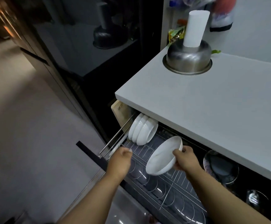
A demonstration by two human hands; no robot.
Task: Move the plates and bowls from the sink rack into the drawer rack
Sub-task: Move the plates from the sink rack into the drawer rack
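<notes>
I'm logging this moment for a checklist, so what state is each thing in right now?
Drawer rack: pulled out, wire slots mostly unfilled.
Bowl: held tilted above the rack by the right hand, not yet slotted.
Stacked bowls: standing on edge at the rack's far end.
Left hand: fingers curled at the rack's front rail; grip unclear.
Steel bowl: upside down on the counter.
Paper roll: upright on the steel bowl.

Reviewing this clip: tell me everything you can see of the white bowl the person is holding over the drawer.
The white bowl is plain, glossy and ceramic-looking, round with a smooth rim. It is tilted on edge, its hollow facing up and to the left, above the wire drawer rack. Only the right hand grips it, at the rim on its right side. It is apart from the racked white bowls further back. The left hand does not touch it.
</notes>
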